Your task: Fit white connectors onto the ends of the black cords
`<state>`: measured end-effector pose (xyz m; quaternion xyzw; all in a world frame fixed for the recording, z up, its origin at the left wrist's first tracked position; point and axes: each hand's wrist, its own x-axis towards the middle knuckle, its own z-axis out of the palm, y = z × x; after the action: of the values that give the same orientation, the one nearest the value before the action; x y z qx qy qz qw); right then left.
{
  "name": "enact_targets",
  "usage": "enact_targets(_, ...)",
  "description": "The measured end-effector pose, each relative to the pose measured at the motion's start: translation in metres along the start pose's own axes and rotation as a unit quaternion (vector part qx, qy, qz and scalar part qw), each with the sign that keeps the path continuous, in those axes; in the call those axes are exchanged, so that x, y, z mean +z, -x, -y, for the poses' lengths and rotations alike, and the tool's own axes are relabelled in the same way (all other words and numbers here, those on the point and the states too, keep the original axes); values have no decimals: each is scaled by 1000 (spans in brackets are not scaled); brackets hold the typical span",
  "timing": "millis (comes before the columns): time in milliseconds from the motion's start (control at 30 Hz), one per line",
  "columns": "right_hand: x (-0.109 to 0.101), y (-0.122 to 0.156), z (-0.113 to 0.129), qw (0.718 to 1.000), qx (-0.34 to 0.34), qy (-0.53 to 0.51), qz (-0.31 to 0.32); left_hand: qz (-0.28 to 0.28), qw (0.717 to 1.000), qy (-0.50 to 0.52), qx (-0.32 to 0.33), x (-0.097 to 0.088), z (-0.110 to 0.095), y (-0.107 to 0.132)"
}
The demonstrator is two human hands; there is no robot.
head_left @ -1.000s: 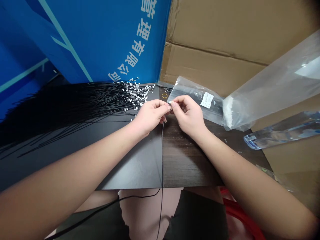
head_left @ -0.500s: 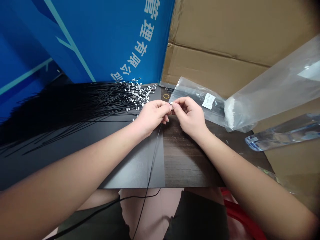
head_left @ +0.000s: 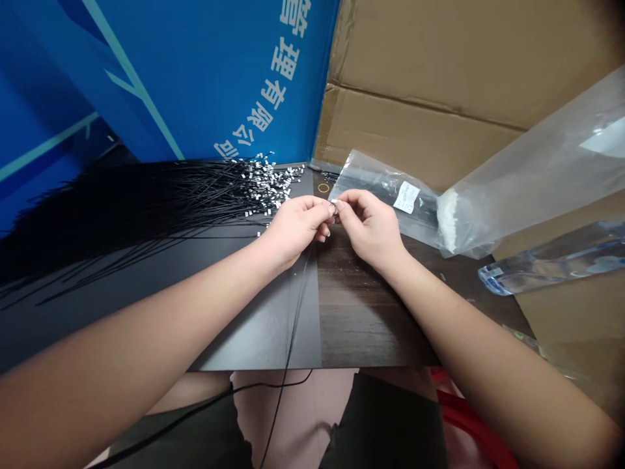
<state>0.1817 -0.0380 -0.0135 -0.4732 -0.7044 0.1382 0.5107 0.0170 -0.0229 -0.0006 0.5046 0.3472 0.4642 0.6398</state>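
My left hand [head_left: 297, 225] is closed, with thumb and finger pinching the end of a thin black wire [head_left: 291, 339]. The wire hangs from under that hand, across the table and over its front edge. My right hand [head_left: 371, 225] meets it fingertip to fingertip, pinched on a small white connector [head_left: 334, 202], mostly covered by the fingers. Whether wire and connector are joined is hidden. Left of my hands lies a large pile of black wires [head_left: 127, 202], with white connectors [head_left: 266, 185] on their near ends.
A clear plastic bag [head_left: 375, 179] with a white label lies behind my right hand. Beside it, another clear bag [head_left: 527, 169] holds small white pieces [head_left: 446, 221]. A clear bottle-like item [head_left: 551, 260], a yellow ring [head_left: 323, 188], a cardboard wall [head_left: 430, 58] and a blue panel [head_left: 195, 71] surround the table.
The hands keep nearly the same pinch, with only slight shifts at the fingertips. The whole view has moved a little; nothing else visibly differs.
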Motion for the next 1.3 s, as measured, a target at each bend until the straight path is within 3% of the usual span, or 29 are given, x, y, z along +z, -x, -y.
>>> enact_targets(200, 5, 2, 0, 999, 20, -46, -18, 2, 1000, 20, -6, 2, -1, 2)
enact_targets(500, 12, 4, -3, 997, -27, -51, -52, -1, 999, 52, -7, 6, -3, 7)
enact_targets(767, 11, 5, -4, 997, -26, -47, -48, 11, 998, 66, -3, 4, -2, 7)
enact_targets(1100, 9, 4, -4, 998, -38, -31, -45, -16, 999, 32, -6, 5, -4, 7)
enact_targets(1300, 8, 4, -4, 997, -50, -38, -48, -21, 999, -16, 40, 3, 0, 4)
